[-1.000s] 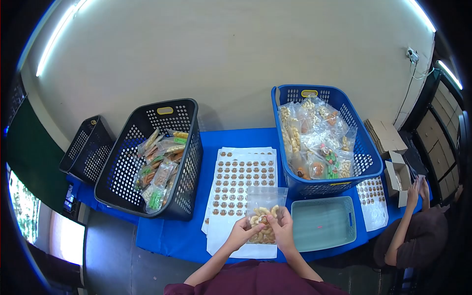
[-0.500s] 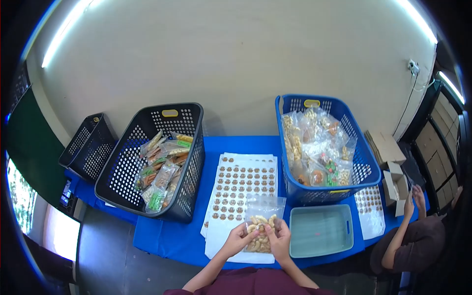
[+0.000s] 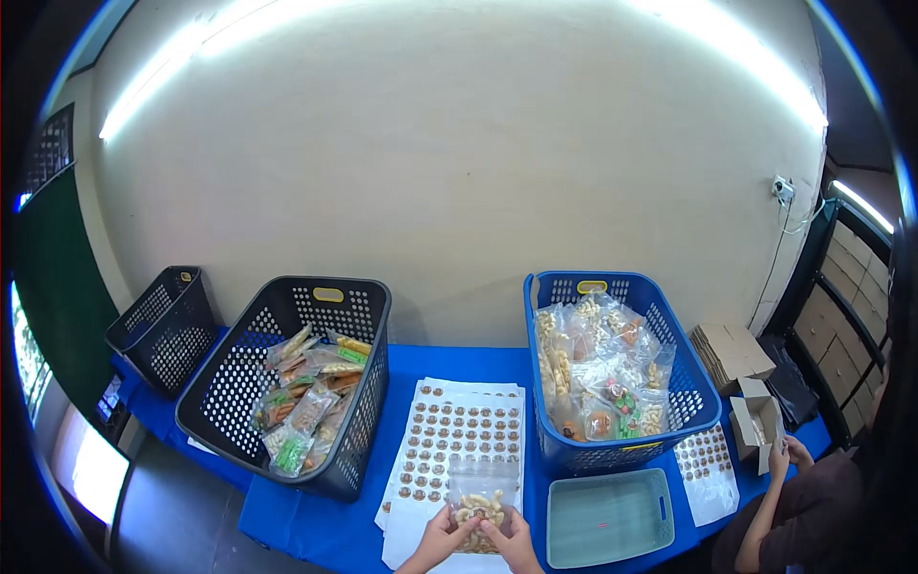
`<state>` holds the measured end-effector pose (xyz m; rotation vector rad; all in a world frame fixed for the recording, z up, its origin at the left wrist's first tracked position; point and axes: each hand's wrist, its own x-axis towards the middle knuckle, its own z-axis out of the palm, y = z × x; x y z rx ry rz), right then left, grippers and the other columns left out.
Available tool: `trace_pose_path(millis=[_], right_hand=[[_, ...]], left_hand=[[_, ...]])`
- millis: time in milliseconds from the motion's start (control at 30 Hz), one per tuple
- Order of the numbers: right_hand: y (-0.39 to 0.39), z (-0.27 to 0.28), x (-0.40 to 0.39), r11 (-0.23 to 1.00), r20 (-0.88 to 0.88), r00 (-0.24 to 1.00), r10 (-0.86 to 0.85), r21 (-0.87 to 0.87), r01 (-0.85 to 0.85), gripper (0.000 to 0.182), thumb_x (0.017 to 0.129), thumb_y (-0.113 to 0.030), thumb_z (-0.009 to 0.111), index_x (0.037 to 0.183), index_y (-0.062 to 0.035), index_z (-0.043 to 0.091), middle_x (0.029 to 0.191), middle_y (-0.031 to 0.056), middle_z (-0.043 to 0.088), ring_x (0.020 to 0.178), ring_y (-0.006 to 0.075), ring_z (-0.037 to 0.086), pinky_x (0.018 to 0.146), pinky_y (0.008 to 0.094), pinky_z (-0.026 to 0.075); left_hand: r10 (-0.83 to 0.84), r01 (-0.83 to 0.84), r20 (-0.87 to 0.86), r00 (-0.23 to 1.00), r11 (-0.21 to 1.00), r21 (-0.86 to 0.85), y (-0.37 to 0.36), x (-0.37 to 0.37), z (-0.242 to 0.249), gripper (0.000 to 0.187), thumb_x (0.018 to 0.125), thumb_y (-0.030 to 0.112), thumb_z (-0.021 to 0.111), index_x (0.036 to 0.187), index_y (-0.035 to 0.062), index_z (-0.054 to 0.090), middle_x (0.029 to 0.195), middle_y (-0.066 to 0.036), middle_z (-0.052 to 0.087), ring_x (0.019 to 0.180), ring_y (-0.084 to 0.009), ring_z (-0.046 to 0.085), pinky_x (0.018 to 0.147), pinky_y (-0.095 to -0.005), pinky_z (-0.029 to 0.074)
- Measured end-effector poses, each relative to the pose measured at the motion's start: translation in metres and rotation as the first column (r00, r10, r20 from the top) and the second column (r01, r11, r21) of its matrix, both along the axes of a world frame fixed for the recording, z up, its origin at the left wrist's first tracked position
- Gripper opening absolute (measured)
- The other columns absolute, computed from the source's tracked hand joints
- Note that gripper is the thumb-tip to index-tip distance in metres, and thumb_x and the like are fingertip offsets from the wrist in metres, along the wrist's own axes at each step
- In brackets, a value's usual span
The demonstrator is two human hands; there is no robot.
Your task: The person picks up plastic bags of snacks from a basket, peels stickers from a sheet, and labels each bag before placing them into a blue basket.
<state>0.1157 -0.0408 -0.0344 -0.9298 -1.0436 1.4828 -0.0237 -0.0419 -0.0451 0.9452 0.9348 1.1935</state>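
Between my left hand (image 3: 440, 540) and my right hand (image 3: 514, 541) is a clear plastic bag (image 3: 481, 474) of pale, curved snack pieces. Both hands are closed on its sides, and the thumbs meet on its front at a small round brown sticker. The bag's empty top stands up above the fingers. Beneath it lie white sticker sheets (image 3: 459, 421) with rows of round brown stickers, some spaces bare in the lower rows. To the right of my right hand sits a pale green tray (image 3: 612, 521).
A black basket (image 3: 363, 421) at left and a blue basket (image 3: 684, 392) at right hold bagged snacks. A smaller black basket (image 3: 172, 335) stands far left. At right are another sticker sheet (image 3: 708, 478), an open carton (image 3: 755, 426), flat cardboard (image 3: 732, 354) and a co-worker's hands (image 3: 789, 454).
The view has tilted up, so the table and baskets sit lower. My hands still grip the bag, thumbs on the sticker. The co-worker's hands have moved down, close to the open carton.
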Motion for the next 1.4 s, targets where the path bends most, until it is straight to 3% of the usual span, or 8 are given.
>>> trace_pose_path(millis=[133, 233, 333, 700, 833, 967, 1233, 1400], right_hand=[[-0.006, 0.004, 0.006, 0.996, 0.009, 0.996, -0.083, -0.029, 0.084, 0.028, 0.08, -0.009, 0.06, 0.103, 0.0047, 0.05, 0.093, 0.0069, 0.058, 0.083, 0.0093, 0.055, 0.072, 0.0221, 0.045], [-0.011, -0.01, 0.001, 0.962, 0.168, 0.949, -0.269, 0.095, 0.256, 0.024, 0.081, -0.017, 0.059, 0.098, 0.001, 0.055, 0.077, 0.0067, 0.06, 0.067, 0.0099, 0.053, 0.061, 0.0249, 0.044], [-0.01, -0.012, 0.006, 0.967, 0.1, 0.966, -0.237, -0.069, 0.244, 0.019, 0.082, -0.01, 0.058, 0.093, 0.0052, 0.054, 0.083, 0.0054, 0.059, 0.075, 0.0078, 0.056, 0.065, 0.0204, 0.045], [-0.021, 0.013, 0.012, 0.985, 0.08, 0.982, -0.173, -0.01, 0.174, 0.023, 0.08, -0.014, 0.061, 0.093, 0.0034, 0.052, 0.083, 0.0062, 0.059, 0.075, 0.0083, 0.055, 0.065, 0.0209, 0.046], [-0.019, -0.001, 0.016, 0.995, 0.427, 0.901, -0.081, -0.025, 0.101, 0.024, 0.078, -0.012, 0.063, 0.095, 0.0023, 0.054, 0.085, 0.0057, 0.06, 0.077, 0.0094, 0.057, 0.066, 0.0221, 0.046], [-0.019, -0.027, 0.012, 0.952, 0.357, 0.89, -0.286, 0.214, 0.22, 0.02, 0.083, -0.012, 0.057, 0.099, -0.0001, 0.056, 0.08, 0.0034, 0.061, 0.073, 0.0094, 0.053, 0.065, 0.0236, 0.045], [-0.015, -0.04, 0.023, 0.976, 0.028, 0.976, -0.218, -0.018, 0.219, 0.024, 0.083, -0.018, 0.058, 0.099, 0.0002, 0.055, 0.089, 0.0038, 0.059, 0.079, 0.0097, 0.054, 0.067, 0.023, 0.046], [-0.009, -0.06, 0.032, 0.954, 0.114, 0.947, -0.299, 0.032, 0.298, 0.017, 0.082, -0.013, 0.059, 0.093, -0.0006, 0.057, 0.083, 0.0028, 0.059, 0.072, 0.0086, 0.054, 0.063, 0.0211, 0.046]], left_hand=[[-0.04, 0.079, -0.371, 0.928, 0.993, 0.09, -0.005, 0.0, -0.005, 0.036, 0.083, 0.018, 0.058, 0.11, -0.0011, 0.044, 0.101, -0.006, 0.055, 0.093, -0.0111, 0.052, 0.08, -0.0241, 0.041], [-0.076, 0.064, -0.179, 0.981, 0.996, -0.069, -0.006, 0.006, -0.004, 0.033, 0.081, 0.018, 0.059, 0.107, -0.0003, 0.048, 0.1, -0.005, 0.053, 0.092, -0.0116, 0.05, 0.079, -0.0241, 0.04], [0.141, 0.072, -0.568, 0.811, 0.939, 0.336, 0.003, 0.005, -0.009, 0.03, 0.08, 0.019, 0.061, 0.102, 0.0004, 0.053, 0.098, -0.005, 0.051, 0.091, -0.0118, 0.049, 0.076, -0.0235, 0.04], [-0.143, 0.127, -0.116, 0.983, 0.983, -0.135, 0.001, 0.014, 0.014, 0.025, 0.082, 0.018, 0.059, 0.099, -0.0002, 0.056, 0.083, -0.004, 0.06, 0.073, -0.0076, 0.056, 0.064, -0.0206, 0.045], [0.055, -0.056, -0.08, 0.995, 0.998, -0.003, -0.003, 0.024, 0.014, 0.019, 0.082, 0.015, 0.057, 0.092, -0.0014, 0.058, 0.081, -0.005, 0.061, 0.072, -0.0082, 0.056, 0.064, -0.022, 0.046], [0.029, -0.03, -0.066, 0.997, 1.0, -0.007, 0.0, 0.02, -0.021, 0.019, 0.083, 0.014, 0.056, 0.092, -0.0022, 0.057, 0.084, -0.005, 0.061, 0.074, -0.0084, 0.057, 0.065, -0.0221, 0.046], [-0.094, 0.111, -0.141, 0.986, 0.987, 0.117, 0.014, 0.028, -0.035, 0.017, 0.086, 0.02, 0.052, 0.087, 0.0044, 0.057, 0.076, -0.002, 0.059, 0.068, -0.0073, 0.054, 0.059, -0.0203, 0.044], [-0.079, 0.088, -0.107, 0.991, 0.993, 0.084, 0.012, 0.045, -0.037, 0.011, 0.084, 0.015, 0.054, 0.08, 0.0043, 0.054, 0.069, 0.0, 0.057, 0.061, -0.0059, 0.052, 0.053, -0.0193, 0.044]])
